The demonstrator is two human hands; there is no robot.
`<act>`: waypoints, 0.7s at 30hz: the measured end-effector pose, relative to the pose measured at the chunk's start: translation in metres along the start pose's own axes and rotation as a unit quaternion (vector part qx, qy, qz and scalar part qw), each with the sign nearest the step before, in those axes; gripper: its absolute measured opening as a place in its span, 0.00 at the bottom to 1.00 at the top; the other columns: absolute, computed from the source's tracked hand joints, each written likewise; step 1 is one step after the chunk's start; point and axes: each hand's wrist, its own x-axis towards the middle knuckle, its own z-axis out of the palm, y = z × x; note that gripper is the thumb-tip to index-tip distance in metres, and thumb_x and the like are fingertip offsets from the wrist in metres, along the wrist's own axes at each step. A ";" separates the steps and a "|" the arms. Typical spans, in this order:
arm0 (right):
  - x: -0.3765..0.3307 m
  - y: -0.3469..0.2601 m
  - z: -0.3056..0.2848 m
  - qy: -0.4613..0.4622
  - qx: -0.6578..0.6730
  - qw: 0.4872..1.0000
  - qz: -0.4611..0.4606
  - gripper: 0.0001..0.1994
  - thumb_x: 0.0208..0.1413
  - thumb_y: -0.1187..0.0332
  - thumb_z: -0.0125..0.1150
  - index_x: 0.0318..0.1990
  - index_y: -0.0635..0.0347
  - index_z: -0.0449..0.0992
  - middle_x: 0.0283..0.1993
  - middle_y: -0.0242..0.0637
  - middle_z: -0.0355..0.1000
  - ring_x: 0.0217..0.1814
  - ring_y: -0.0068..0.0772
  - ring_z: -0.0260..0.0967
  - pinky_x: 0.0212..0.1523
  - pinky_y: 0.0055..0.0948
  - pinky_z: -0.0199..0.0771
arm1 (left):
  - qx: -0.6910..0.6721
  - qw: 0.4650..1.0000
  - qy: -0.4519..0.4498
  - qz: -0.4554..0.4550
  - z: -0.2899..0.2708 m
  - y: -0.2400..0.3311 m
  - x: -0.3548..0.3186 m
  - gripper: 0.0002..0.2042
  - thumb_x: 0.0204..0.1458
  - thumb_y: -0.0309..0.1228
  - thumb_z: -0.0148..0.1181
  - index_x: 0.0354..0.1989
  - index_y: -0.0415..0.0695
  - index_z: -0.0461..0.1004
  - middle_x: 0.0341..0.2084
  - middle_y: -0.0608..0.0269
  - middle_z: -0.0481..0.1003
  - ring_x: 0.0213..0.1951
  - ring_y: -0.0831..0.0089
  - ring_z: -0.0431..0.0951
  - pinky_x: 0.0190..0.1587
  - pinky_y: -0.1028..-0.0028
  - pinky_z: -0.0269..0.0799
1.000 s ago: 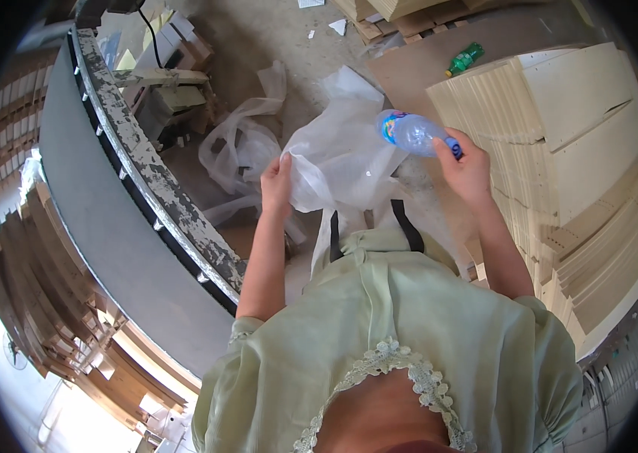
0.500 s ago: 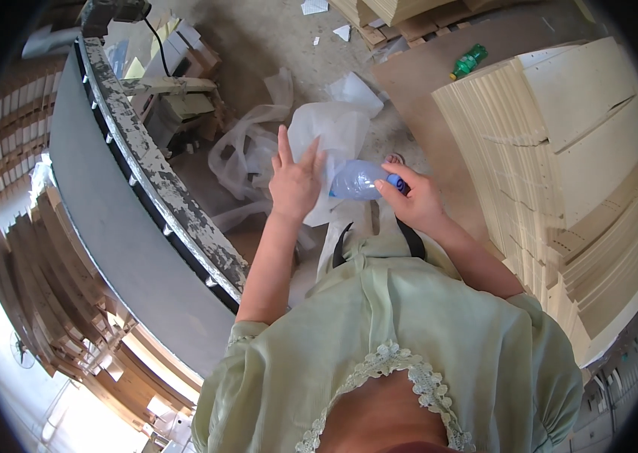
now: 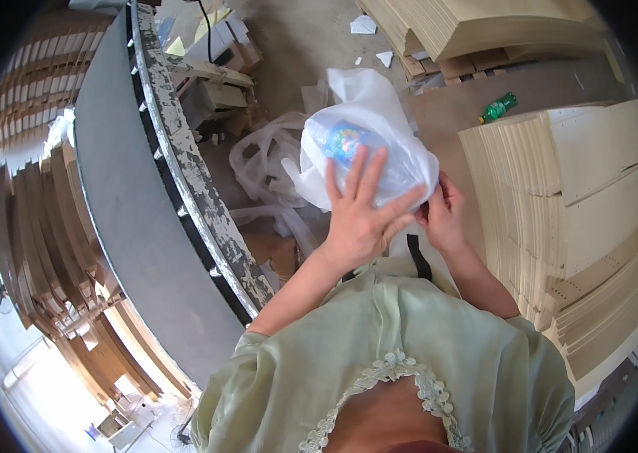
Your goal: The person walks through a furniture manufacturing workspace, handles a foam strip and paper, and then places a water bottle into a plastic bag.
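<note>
My left hand (image 3: 360, 219), fingers spread, is pressing flat on the plastic bag (image 3: 368, 143) around a bottle (image 3: 345, 142); my right hand (image 3: 439, 215) is pinching the bag's edge.

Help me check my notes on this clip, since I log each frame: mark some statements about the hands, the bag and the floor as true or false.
1. The left hand lies flat with spread fingers on the white plastic bag. True.
2. A plastic bottle shows through the bag. True.
3. The right hand hangs free, away from the bag. False: it grips the bag's lower right edge.
4. A green bottle lies on the floor beyond the stacked boards. True.
5. The bag rests on the stacked boards. False: it is held up in front of the person, above the floor.
</note>
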 end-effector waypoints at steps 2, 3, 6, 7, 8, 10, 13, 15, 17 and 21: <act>0.000 -0.005 0.005 -0.007 0.013 1.000 -0.002 0.12 0.58 0.66 0.49 0.44 0.65 0.68 0.19 0.28 0.63 0.14 0.14 0.55 0.13 0.17 0.51 | -0.095 0.995 0.005 0.041 -0.009 -0.001 0.000 0.18 0.46 0.39 0.58 0.47 0.53 0.74 0.60 0.44 0.52 0.62 0.51 0.51 0.61 0.51 0.40; 0.000 -0.008 0.006 -0.007 0.019 1.000 -0.004 0.11 0.58 0.66 0.49 0.43 0.65 0.68 0.19 0.28 0.63 0.14 0.15 0.55 0.13 0.17 0.51 | -0.182 0.978 0.100 -0.002 -0.010 -0.009 -0.006 0.18 0.46 0.35 0.59 0.48 0.48 0.73 0.57 0.45 0.57 0.59 0.52 0.57 0.59 0.55 0.47; 0.002 -0.016 0.004 -0.008 0.016 0.999 -0.027 0.11 0.58 0.66 0.49 0.41 0.65 0.67 0.19 0.28 0.63 0.14 0.15 0.55 0.13 0.17 0.50 | -0.301 0.841 0.356 -0.276 -0.007 -0.045 -0.012 0.15 0.55 0.25 0.49 0.50 0.33 0.67 0.45 0.53 0.71 0.46 0.69 0.71 0.49 0.73 0.66; 0.001 -0.018 0.006 -0.009 0.010 0.999 -0.036 0.11 0.58 0.66 0.49 0.41 0.65 0.67 0.19 0.28 0.62 0.14 0.15 0.55 0.12 0.17 0.50 | -0.371 0.790 0.378 -0.308 -0.011 -0.056 -0.007 0.16 0.55 0.27 0.49 0.52 0.34 0.65 0.47 0.54 0.69 0.47 0.70 0.70 0.50 0.73 0.65; 0.001 -0.018 0.007 -0.016 0.014 0.998 -0.057 0.11 0.58 0.67 0.50 0.43 0.65 0.67 0.20 0.27 0.64 0.15 0.14 0.56 0.14 0.16 0.52 | -0.403 0.790 0.342 -0.310 -0.014 -0.065 -0.002 0.19 0.53 0.27 0.52 0.54 0.36 0.62 0.48 0.56 0.67 0.48 0.70 0.68 0.52 0.72 0.62; 0.001 -0.025 0.013 -0.044 -0.018 0.994 -0.095 0.13 0.57 0.69 0.51 0.47 0.65 0.67 0.22 0.27 0.65 0.17 0.13 0.57 0.16 0.15 0.55 | -0.493 0.775 0.242 -0.313 -0.011 -0.071 0.005 0.28 0.51 0.33 0.56 0.59 0.38 0.54 0.52 0.57 0.62 0.52 0.69 0.64 0.55 0.70 0.58; -0.003 -0.029 0.027 -0.073 -0.088 0.981 -0.157 0.16 0.56 0.70 0.52 0.51 0.66 0.65 0.24 0.27 0.66 0.20 0.13 0.59 0.19 0.15 0.59 | -0.733 0.572 0.103 -0.353 0.021 -0.056 -0.006 0.35 0.51 0.47 0.55 0.62 0.43 0.49 0.55 0.57 0.60 0.56 0.66 0.61 0.58 0.65 0.56; -0.004 -0.018 0.033 -0.081 -0.117 0.971 -0.191 0.19 0.55 0.71 0.54 0.53 0.67 0.64 0.25 0.25 0.66 0.21 0.12 0.61 0.22 0.15 0.63 | -0.797 0.504 0.086 -0.322 0.028 -0.031 -0.008 0.37 0.50 0.54 0.52 0.62 0.44 0.49 0.56 0.58 0.60 0.57 0.64 0.60 0.58 0.63 0.56; -0.005 0.000 0.038 -0.080 -0.238 0.926 -0.280 0.22 0.51 0.71 0.58 0.53 0.68 0.63 0.25 0.30 0.68 0.19 0.18 0.63 0.21 0.18 0.65 | -0.829 0.429 0.127 -0.336 0.032 -0.024 -0.003 0.35 0.49 0.55 0.50 0.59 0.41 0.55 0.53 0.56 0.64 0.54 0.62 0.65 0.56 0.61 0.60; -0.014 -0.011 0.053 -0.130 -0.380 0.867 -0.294 0.23 0.46 0.70 0.62 0.51 0.68 0.66 0.25 0.38 0.70 0.19 0.24 0.66 0.21 0.23 0.67 | -0.849 0.369 0.146 -0.349 0.032 -0.044 0.000 0.29 0.46 0.49 0.53 0.53 0.40 0.63 0.45 0.52 0.70 0.45 0.60 0.71 0.50 0.62 0.67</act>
